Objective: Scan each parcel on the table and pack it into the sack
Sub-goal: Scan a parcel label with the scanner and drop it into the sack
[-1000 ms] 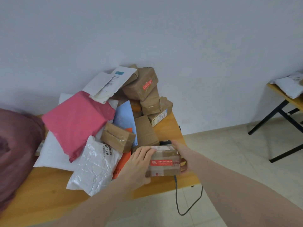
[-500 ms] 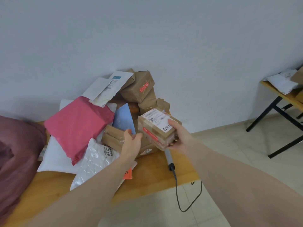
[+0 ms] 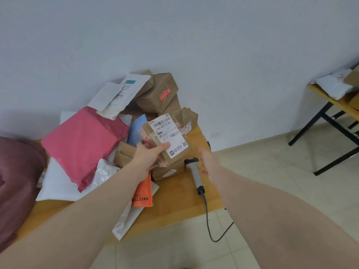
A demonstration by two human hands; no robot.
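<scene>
Desk [image 3: 180,208]: wooden top, right and near edges bare, heap of parcels crowding the far half. Scanner [image 3: 195,174]: grey, corded, lying near right edge, cable hanging over the near edge. Box [image 3: 165,139]: small brown cardboard, taped glossy, white barcode label facing up, raised above the heap. Left hand [image 3: 149,157]: gripping box from below, thumb on top. Right hand [image 3: 206,162]: fingers loose, holding nothing, above scanner. Pink mailer [image 3: 83,144]: soft, crinkled, toward left edge.
</scene>
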